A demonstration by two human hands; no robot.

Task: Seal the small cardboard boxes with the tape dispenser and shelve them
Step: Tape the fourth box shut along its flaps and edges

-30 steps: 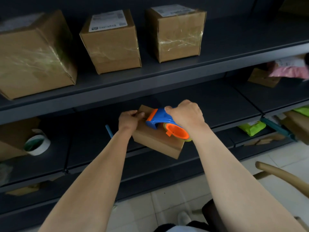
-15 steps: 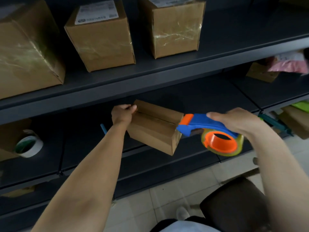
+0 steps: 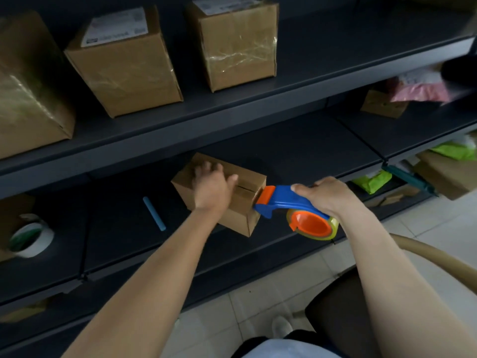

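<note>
Small brown cardboard box (image 3: pixel 232 220) lies a little below the centre of the frame, at the front edge of the dark grey metal middle shelf (image 3: pixel 296 156); we cannot tell whether it rests wholly on the shelf.

A second ago the blue and orange plastic tape dispenser (image 3: pixel 284 205) rode on top of the box, and the left hand (image 3: pixel 211 187) pinched its far left corner. Now the dispenser has run off the right end, and its orange nose touches the upper part of that end face. The left hand has moved onto the top and lies palm down, fingers spread, pressing the flaps rather than clasping them. The right hand (image 3: pixel 327 197) is wrapped round the blue handle, thumb forward along it, with the roll of clear tape on its orange hub (image 3: pixel 312 224) hanging just below.

We judge that the strip along the top seam is laid and is being carried down the end. Cutting the tape and shelving the box remain. The seam shows as a dark line, and the tape is clear, so we cannot confirm the seal.

White printed labels (image 3: pixel 117 28) sit on two of the larger taped cardboard boxes (image 3: pixel 129 73) in the upper part of the frame. Their print is too blurred to read, and we see no brand on the dispenser.
</note>
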